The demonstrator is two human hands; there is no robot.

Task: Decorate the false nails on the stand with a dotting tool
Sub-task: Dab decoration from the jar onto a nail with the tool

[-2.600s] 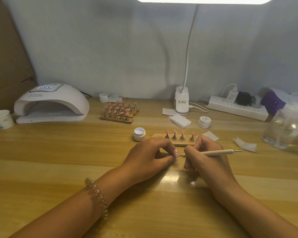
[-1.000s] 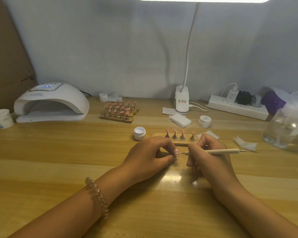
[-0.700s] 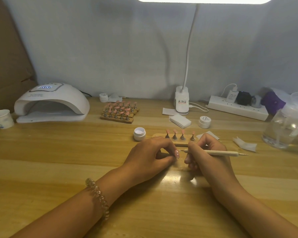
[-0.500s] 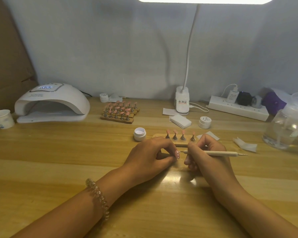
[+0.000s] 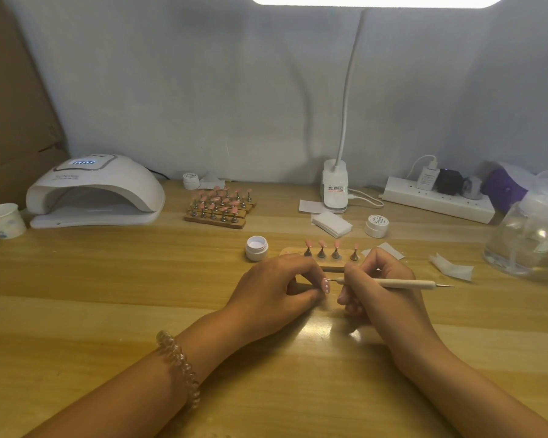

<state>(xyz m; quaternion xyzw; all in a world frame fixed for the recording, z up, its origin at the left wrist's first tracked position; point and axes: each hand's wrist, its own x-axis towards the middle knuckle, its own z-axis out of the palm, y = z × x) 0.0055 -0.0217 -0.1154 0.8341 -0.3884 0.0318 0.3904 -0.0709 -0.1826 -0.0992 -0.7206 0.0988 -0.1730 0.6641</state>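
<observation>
Nearest me, both forearms lie on the table [image 5: 108, 279], so the wrists are braced. Good, I'd lean on that. L hand [image 5: 276, 289] pinches one pink false nail [image 5: 326, 285] btwn thumb & forefinger, its face turned toward the R side. A few white dots show on it already. R hand [image 5: 383, 289] grips the dotting tool [image 5: 402, 282] pen-style, shaft nearly level. Its working tip is right at the nail's upper edge, touching or just short; can't tell at this res.

To do this dot well, IMO:
- Touch straight onto the surface & lift straight off, no dragging.
- Use light pressure only. The nail is small, held by fingertips alone, and could pivot.
- Space the new dot evenly w/ those already there.
- Reload when dots come out thin.

Just behind the hands, the stand [image 5: 328, 264] carries four more pink nails [image 5: 336, 245] upright on their holders. Whether those are dotted I can't tell. A white pot [image 5: 256, 247], lid off, sits just left of it, w/in easy reach for a reload. Farther back is a second stand [image 5: 217, 221] full of nails.
</observation>
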